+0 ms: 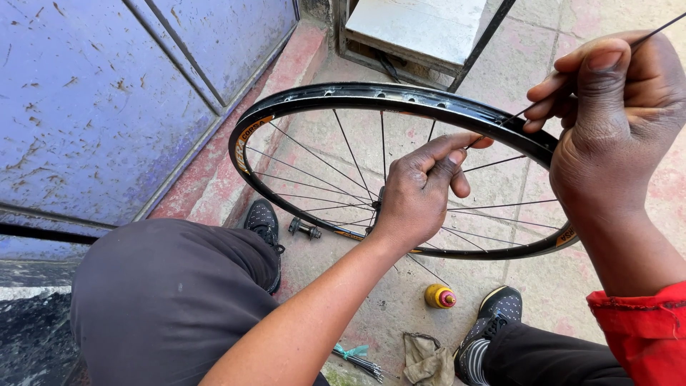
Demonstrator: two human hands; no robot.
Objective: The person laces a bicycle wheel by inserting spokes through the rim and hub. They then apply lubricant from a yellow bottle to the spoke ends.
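A black bicycle wheel rim (343, 93) with thin spokes stands between my knees. My left hand (423, 191) is inside the rim, its thumb and forefinger pinched at the inner side of the top right part of the rim, where a spoke meets it. My right hand (613, 107) is above and right of the rim, fingers closed on a thin metal spoke (654, 31) that slants down toward the rim. The wheel's hub is hidden behind my left hand.
On the concrete floor lie a small yellow bottle with a red cap (439, 296), a dirty rag (426, 359), a bundle of loose spokes (361, 363) and an axle part (304, 229). A blue metal door (107, 93) stands at left; my shoes (494, 314) flank the wheel.
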